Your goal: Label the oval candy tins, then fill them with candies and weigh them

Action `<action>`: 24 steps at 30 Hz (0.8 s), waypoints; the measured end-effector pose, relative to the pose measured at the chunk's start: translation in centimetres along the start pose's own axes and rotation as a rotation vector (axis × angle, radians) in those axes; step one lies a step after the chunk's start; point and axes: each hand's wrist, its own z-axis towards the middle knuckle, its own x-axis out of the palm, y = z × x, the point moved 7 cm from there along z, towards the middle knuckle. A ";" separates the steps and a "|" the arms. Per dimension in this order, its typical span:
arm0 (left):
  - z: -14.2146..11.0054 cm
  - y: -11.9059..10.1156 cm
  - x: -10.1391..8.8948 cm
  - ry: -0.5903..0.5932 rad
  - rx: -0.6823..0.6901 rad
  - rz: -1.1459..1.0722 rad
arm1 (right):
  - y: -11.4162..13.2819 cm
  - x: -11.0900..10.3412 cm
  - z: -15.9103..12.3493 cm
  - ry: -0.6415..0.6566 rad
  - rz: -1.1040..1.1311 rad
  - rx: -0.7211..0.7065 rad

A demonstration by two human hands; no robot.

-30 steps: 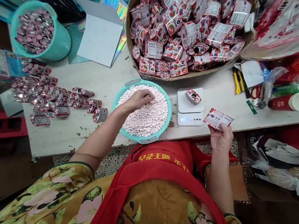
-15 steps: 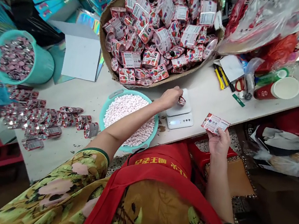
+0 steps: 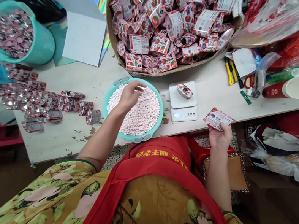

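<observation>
My left hand (image 3: 131, 95) is over a turquoise basin (image 3: 161, 114) full of small pale pink candies (image 3: 145, 113). Its fingers are loosely curled, with a gap between thumb and forefinger, and nothing shows in them. To its right, a strawberry-printed pouch (image 3: 184, 91) stands mouth up on a white digital scale (image 3: 184, 113). My right hand (image 3: 220, 135) pinches a flat strawberry-printed packet (image 3: 217, 118) by its lower edge, just off the front edge of the table (image 3: 154, 84).
A cardboard box (image 3: 174, 72) heaped with printed pouches stands behind the scale. Filled pouches (image 3: 49, 102) lie in rows at left, below a turquoise bucket (image 3: 43, 47). Yellow cutters (image 3: 228, 72) and a red paper cup (image 3: 274, 91) lie at right.
My left hand has moved left from the pouch on the scale to above the candies, leaving the pouch standing there. My right hand still holds the packet. The view has shifted slightly.
</observation>
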 end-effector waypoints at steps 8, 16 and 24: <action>-5.6 5.0 -6.6 -0.269 -0.307 -0.488 | -1.6 1.2 -1.2 -0.017 0.011 0.034; -1.6 0.9 2.7 0.261 -0.173 -0.119 | -1.9 0.2 -2.1 -0.048 0.035 0.026; 3.4 -5.1 17.1 0.391 0.327 0.726 | -0.7 -3.0 -1.9 -0.106 0.055 -0.003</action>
